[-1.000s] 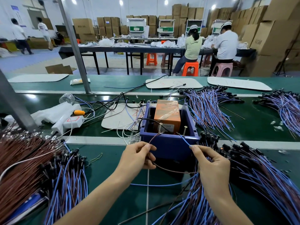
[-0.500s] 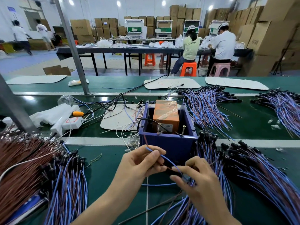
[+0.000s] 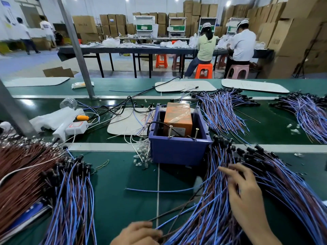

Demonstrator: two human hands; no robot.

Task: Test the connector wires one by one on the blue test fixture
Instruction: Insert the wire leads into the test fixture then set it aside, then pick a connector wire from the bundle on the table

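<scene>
Picking the next wire looks like the step: right hand (image 3: 247, 195) spread loosely over the wire pile (image 3: 221, 209), left hand (image 3: 139, 234) pinching wire ends, so next it needs touching to the blue test fixture (image 3: 178, 149).

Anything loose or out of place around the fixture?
Yes. Small clear bulbs lie scattered on the belt at the blue test fixture's front-left corner, and one blue wire lies alone in front of it, away from the bundles.
</scene>
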